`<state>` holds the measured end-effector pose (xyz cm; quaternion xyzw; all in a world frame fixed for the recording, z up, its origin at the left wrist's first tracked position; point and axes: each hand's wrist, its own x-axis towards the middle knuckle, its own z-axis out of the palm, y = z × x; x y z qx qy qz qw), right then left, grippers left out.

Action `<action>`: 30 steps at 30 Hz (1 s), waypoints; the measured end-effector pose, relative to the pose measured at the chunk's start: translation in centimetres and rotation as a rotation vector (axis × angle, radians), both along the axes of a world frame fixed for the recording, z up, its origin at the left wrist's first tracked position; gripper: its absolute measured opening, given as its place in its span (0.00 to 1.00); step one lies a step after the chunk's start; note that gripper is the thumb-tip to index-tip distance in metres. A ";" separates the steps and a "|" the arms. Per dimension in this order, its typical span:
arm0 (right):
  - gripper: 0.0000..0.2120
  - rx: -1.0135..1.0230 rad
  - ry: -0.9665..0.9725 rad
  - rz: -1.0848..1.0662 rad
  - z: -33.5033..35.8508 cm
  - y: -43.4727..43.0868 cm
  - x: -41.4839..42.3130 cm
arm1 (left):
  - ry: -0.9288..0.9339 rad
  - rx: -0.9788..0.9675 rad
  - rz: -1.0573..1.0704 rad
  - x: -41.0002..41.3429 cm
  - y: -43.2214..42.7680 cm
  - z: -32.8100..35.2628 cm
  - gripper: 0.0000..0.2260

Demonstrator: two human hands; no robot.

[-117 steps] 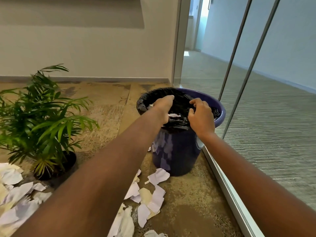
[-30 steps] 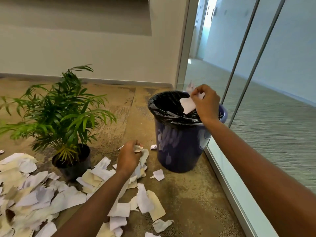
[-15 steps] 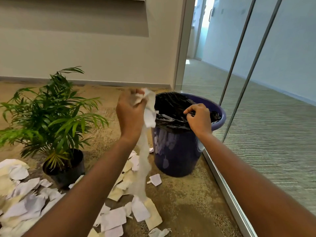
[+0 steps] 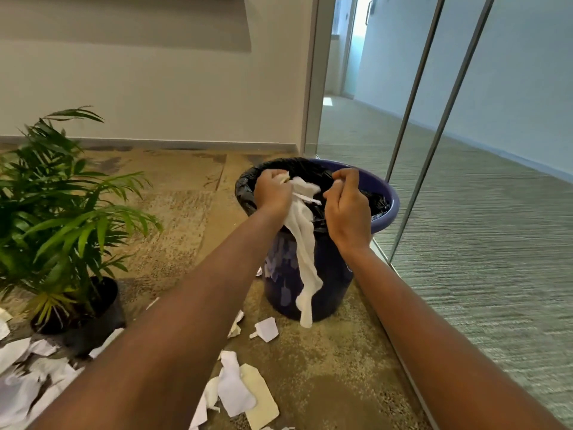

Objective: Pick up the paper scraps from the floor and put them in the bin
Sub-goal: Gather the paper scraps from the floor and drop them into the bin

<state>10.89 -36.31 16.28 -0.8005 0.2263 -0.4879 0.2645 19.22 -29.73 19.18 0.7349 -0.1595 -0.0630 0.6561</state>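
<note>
Head view.

1. Left grip point(image 4: 273, 193): positioned over the open mouth of the bin point(image 4: 336, 283), on its left side. The fingers are curled tightly round a bunch of white paper point(image 4: 305, 252). The upper part of the bunch lies over the bin opening. A long crumpled strip of it hangs down from the grip, outside the front wall of the bin, and ends just above the floor point(image 4: 325, 367).

2. Right grip point(image 4: 347, 209): positioned over the near right part of the bin opening, beside the held paper. The fingers are curled downward. Whether they pinch the paper, the liner or nothing cannot be told, because the back of the hand hides the fingertips.

3. Bin: dark blue, upright, standing on the floor in the corner beside the glass partition point(image 4: 496, 150). A black liner point(image 4: 248, 193) is folded over its rim.

4. Paper scraps point(image 4: 235, 389): white and cream pieces lie loose on the floor in front of the bin. One small scrap point(image 4: 266, 328) lies near the foot of the bin. A larger heap point(image 4: 18, 383) lies at the lower left, touching the black pot point(image 4: 93, 315).

5. Potted plant point(image 4: 62, 193): green, upright, well to the left of the bin.
</note>
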 end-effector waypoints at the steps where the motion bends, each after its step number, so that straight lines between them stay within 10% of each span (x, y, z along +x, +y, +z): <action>1: 0.12 -0.015 0.032 0.016 -0.1 0.1 0.0 | -0.037 0.079 -0.051 0.1 0.1 0.0 0.14; 6: 0.23 -0.080 0.230 0.083 0.3 0.6 -0.6 | -0.136 0.249 -0.316 -0.9 1.3 1.2 0.25; 12: 0.23 0.025 0.334 0.319 1.3 0.8 -2.0 | -0.158 -0.155 0.047 -3.7 4.1 -0.2 0.22; 16: 0.11 -0.147 0.384 0.284 0.9 2.1 -2.5 | -0.085 -0.076 0.224 -5.9 6.2 -4.2 0.17; 23: 0.07 -0.127 0.073 0.312 2.5 5.2 -3.5 | 0.171 0.044 -0.380 -7.7 8.9 -6.1 0.11; 30: 0.09 0.329 0.104 0.545 1.4 8.3 -4.8 | 0.522 -0.368 -0.528 -6.4 11.7 -3.2 0.25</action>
